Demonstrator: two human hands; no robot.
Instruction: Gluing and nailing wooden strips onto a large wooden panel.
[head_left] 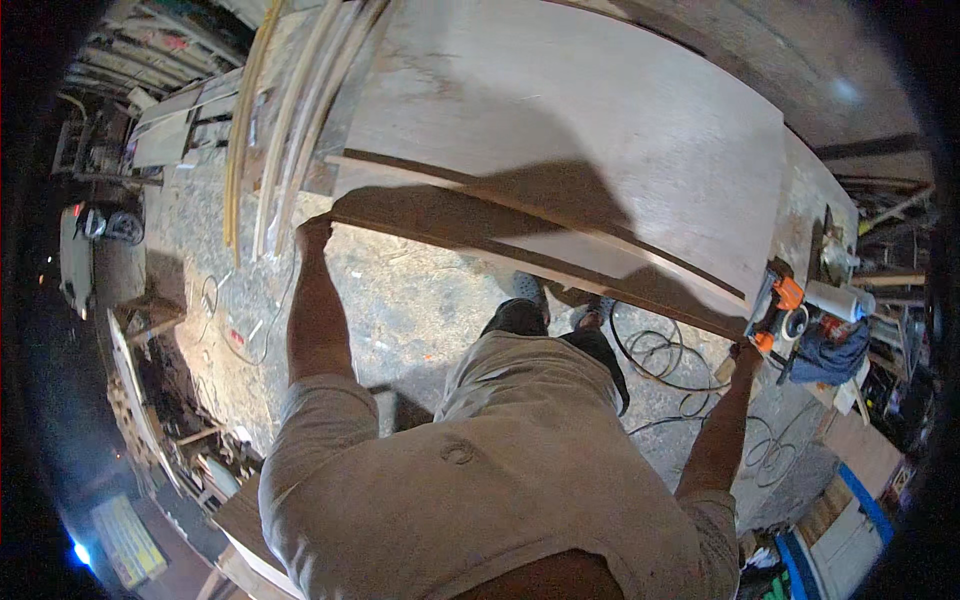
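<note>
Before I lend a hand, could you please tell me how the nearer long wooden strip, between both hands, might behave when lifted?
The wooden strip would probably flex a little midway, being long and narrow. It looks fairly light, given its slim section. Its straight, flat-looking edges suggest it is unlikely to roll.

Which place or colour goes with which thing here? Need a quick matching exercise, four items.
Things
1. Left hand
2. Right hand
3. Power tool
4. Dark cord

Places and colours
A. Looped on the floor
B. At the right end of the near wooden strip
C. Partly bright orange
D. At the left end of that strip

Pairs: 1-D, 2-B, 3-C, 4-A
</note>
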